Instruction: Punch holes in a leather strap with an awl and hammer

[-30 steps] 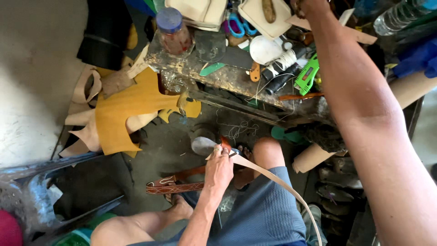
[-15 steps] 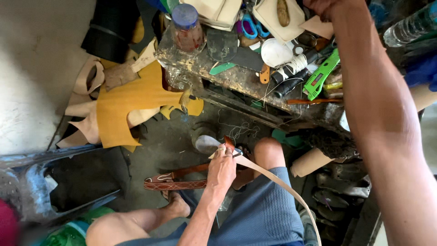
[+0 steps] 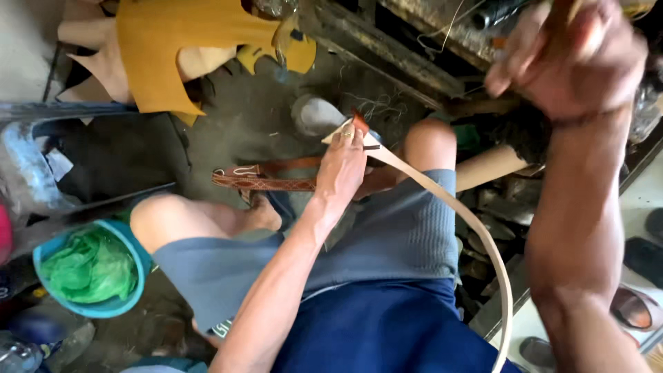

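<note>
My left hand (image 3: 343, 166), a ring on one finger, is shut on the end of a long pale leather strap (image 3: 461, 215) and holds it on my knee. The strap's tip (image 3: 359, 123) is orange-brown. From there the strap curves over my thigh and down to the lower right. Raised at the upper right, my right hand (image 3: 573, 59) is blurred and closed around something brown that I cannot make out. The hand is well apart from the strap.
A brown patterned belt (image 3: 259, 181) lies on the floor by my foot. Yellow leather pieces (image 3: 173, 41) hang at the top left. A blue bucket with green plastic (image 3: 90, 269) stands at the left. The workbench edge (image 3: 414, 62) and a cardboard tube (image 3: 490, 166) lie ahead.
My right arm has pulled back from the bench top, its hand now closed and blurred. My view has tilted down towards my lap. My left hand still holds the strap end.
</note>
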